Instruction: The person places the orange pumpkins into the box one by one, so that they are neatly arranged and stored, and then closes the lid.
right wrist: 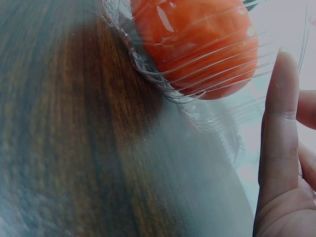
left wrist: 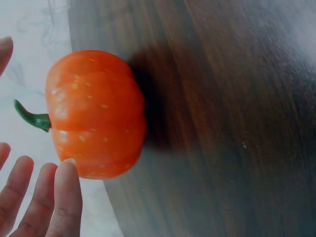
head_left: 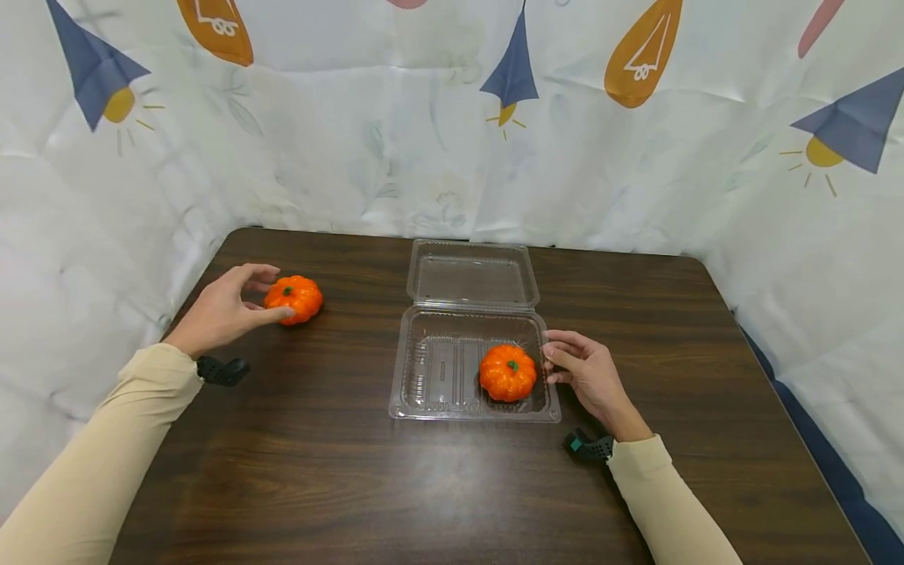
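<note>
A: Left hand (head_left: 224,312) cups around the loose pumpkin (head_left: 293,298) at the table's (head_left: 318,471) left, thumb touching, fingers relaxed.

B: Right hand (head_left: 589,378), fingers loosely bent, sits at the clear clamshell's (head_left: 431,388) right rim.

A: The left wrist view shows a green stem (left wrist: 30,117) and a fingertip (left wrist: 66,185) at its side.

B: Count: two pumpkins, the second pumpkin (head_left: 508,372) in the tray; one container, lid open.

Glossy pumpkins (head_left: 293,298), clear plastic clamshell (head_left: 431,384), wood-grain table (head_left: 353,486)
</note>
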### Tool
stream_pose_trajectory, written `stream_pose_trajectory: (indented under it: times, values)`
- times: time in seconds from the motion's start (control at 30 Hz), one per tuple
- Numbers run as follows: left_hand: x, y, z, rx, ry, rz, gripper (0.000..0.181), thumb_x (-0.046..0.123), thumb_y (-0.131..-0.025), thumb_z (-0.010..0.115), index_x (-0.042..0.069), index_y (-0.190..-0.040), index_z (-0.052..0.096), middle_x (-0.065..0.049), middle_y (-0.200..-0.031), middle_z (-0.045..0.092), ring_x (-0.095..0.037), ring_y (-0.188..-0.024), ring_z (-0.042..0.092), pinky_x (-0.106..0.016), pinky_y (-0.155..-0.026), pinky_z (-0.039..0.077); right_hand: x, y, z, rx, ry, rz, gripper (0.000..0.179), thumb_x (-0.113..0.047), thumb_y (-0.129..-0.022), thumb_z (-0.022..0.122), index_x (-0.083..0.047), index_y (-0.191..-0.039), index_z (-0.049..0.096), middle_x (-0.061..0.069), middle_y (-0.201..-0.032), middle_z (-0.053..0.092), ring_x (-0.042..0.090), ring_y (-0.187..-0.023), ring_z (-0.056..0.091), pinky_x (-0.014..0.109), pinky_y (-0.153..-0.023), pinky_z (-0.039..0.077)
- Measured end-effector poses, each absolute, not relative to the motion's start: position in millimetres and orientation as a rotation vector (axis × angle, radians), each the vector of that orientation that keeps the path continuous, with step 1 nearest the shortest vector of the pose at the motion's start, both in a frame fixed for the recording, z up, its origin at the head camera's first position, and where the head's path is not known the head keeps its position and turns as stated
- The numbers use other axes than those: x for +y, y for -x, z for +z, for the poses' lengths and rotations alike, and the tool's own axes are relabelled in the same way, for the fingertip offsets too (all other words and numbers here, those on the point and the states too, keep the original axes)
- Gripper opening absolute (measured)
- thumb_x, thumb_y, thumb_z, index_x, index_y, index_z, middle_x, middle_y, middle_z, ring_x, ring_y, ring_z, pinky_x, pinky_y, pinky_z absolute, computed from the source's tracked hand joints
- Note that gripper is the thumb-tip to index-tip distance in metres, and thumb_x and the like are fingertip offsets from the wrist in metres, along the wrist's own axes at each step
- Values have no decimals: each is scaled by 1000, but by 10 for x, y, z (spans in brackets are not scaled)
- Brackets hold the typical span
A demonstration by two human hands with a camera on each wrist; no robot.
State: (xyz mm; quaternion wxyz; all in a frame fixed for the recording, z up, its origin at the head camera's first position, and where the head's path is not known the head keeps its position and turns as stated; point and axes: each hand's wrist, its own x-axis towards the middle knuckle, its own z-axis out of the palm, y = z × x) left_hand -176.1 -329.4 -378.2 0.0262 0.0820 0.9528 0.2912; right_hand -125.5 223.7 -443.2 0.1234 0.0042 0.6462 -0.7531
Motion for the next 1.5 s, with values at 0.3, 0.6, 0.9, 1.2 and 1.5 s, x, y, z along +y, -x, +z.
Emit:
stream_pose_trajectory:
  times: [0.3,0.6,0.9,1.2,1.5]
  values:
    - [-3340,1792,-3891,2937,-206,856,83,48,-91,78,-1,-148,44,-28,-145,49,-44,-126,54,-63,-97,50,2232,1264,-4431,1895,-23,-2195,41,-13,-98,72,2,-134,60,-6,-95,76,8,-74,69,24,-64,63]
    - [-3367,1814,-3987,2934,-176,905,87,47,-90,79,-2,-150,41,-31,-147,43,-47,-128,51,-64,-96,50,2242,1270,-4458,1885,-12,-2201,37,-11,-99,70,0,-133,61,-6,-96,76,8,-74,69,24,-64,64]
    - [-3386,1840,-4093,2962,-127,946,85,50,-89,79,1,-150,44,-27,-145,47,-45,-127,51,-64,-97,51,2252,1274,-4467,1878,-6,-2204,36,-10,-99,69,1,-133,60,-6,-97,76,8,-74,69,24,-64,63]
    - [-3377,1845,-4160,3005,-115,964,84,49,-88,81,1,-148,47,-28,-140,49,-44,-123,55,-38,-83,53,2256,1281,-4463,1884,2,-2197,41,-10,-100,69,3,-136,57,-5,-98,76,8,-74,69,24,-65,64]
    - [-3386,1843,-4227,2989,-91,980,87,50,-87,81,0,-149,46,-29,-139,49,-44,-121,55,-23,-80,46,2256,1278,-4470,1894,-6,-2199,37,-10,-99,70,1,-133,61,-6,-97,76,8,-74,69,24,-64,64]
